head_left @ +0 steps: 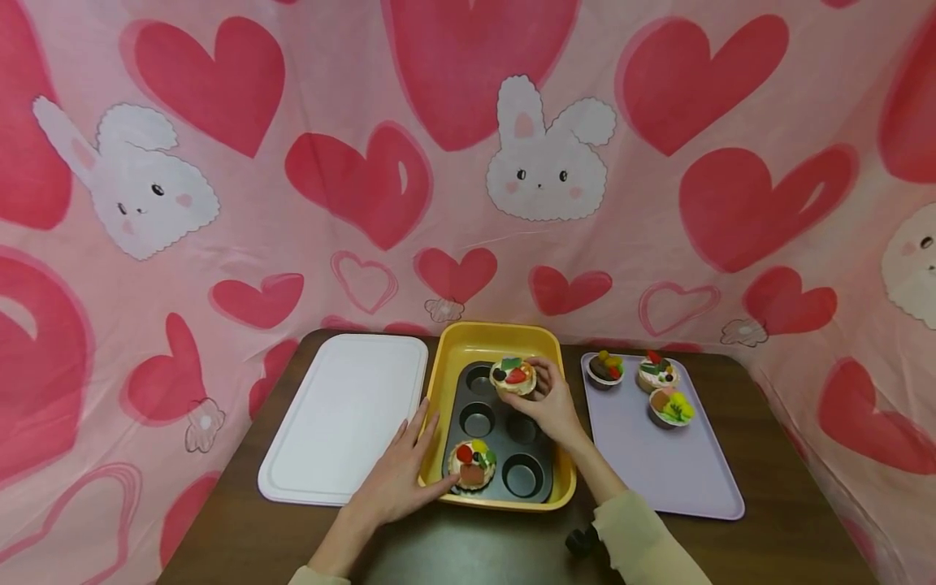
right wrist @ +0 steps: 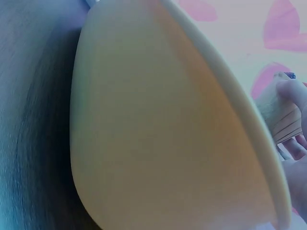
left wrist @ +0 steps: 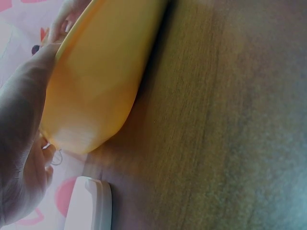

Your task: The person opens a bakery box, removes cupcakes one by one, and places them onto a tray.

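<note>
My right hand [head_left: 550,406] pinches a toy cupcake [head_left: 514,377] with cream, a strawberry, a dark berry and a green leaf on top. It holds the cupcake above the far part of a dark muffin tin [head_left: 500,459], and the cupcake's pale side [right wrist: 278,115] shows in the right wrist view. The tin lies inside a deep yellow tray [head_left: 461,337]. Another topped cupcake [head_left: 471,465] sits in the tin's near-left cup. At the yellow tray's left side, my left hand [head_left: 400,475] rests by the rim with fingers extended and thumb pointing toward that cupcake.
A white tray [head_left: 344,418] lies on the brown table [head_left: 790,496] to the left. On the right, a lilac tray [head_left: 680,479] carries a cupcake [head_left: 604,370] at its far-left corner and two more cupcakes, one [head_left: 670,408] nearer. Behind the table hangs a pink heart-patterned cloth [head_left: 468,227].
</note>
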Available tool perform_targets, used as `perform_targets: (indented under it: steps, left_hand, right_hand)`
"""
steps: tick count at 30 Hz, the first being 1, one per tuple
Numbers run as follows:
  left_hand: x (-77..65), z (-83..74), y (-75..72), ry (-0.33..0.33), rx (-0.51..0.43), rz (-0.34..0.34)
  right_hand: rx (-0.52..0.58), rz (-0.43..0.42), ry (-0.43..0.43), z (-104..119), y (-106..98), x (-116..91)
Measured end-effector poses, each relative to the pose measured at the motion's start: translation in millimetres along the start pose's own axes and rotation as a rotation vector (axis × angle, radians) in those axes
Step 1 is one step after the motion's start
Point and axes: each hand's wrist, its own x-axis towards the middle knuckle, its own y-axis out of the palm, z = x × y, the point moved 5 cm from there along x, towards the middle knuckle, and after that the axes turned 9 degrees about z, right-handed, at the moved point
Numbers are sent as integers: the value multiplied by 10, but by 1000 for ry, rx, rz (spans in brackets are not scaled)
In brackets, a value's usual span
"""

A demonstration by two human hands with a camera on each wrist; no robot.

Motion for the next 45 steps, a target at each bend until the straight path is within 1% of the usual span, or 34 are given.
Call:
perform_targets:
  steps: [7, 12, 17, 23, 29, 36, 42, 45]
  left_hand:
    - [4, 0, 17, -17, -8, 14]
    - [-6, 1, 34, -6, -3, 10]
    - [-18, -4, 42, 0, 4, 7]
    - [-24, -10, 37, 0, 1, 5]
    - [-20, -7, 33, -1, 4, 0]
    - [-14, -1, 31, 4, 3, -10]
    - [-13, -5, 22, 9, 1, -18]
    - [-13, -4, 18, 7, 3, -18]
  right_hand:
    - [-23, -14, -13, -4, -112, -63]
    - [-19, -22, -12, -18, -202, -130]
    - [0, -9, 2, -53, -305, -187]
    - [-20, -11, 2, -69, -437, -281]
    - [-44, -35, -7, -81, -558, -379]
    - [-60, -80, 10, -142, -719, -483]
    - [-40, -101, -23, -170, -850, -549]
    - [-50, -105, -22, -181, -919, -585]
